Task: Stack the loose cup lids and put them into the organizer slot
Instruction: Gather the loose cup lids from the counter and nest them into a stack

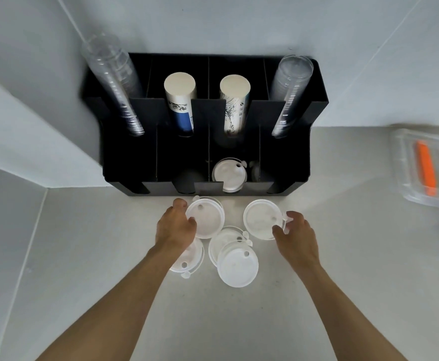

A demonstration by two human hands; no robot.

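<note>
- Early going: the left hand [176, 225] had its grip pinching one lid [205, 220], and the right hand [295, 234] pinched another lid [261, 219]; neither was stacked yet.
- Loose lids [236, 261] lay on the counter [343, 256] at 6 o'clock of the organizer [314, 105].
- Its third front slot [228, 173] held lids already; at 12 o'clock stood clear cups [114, 82] and paper cups [180, 100].

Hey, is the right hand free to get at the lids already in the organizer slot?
Probably not yet: the right hand is grasping a loose lid. The slot lids lie uncovered in the organizer, open on top.
</note>
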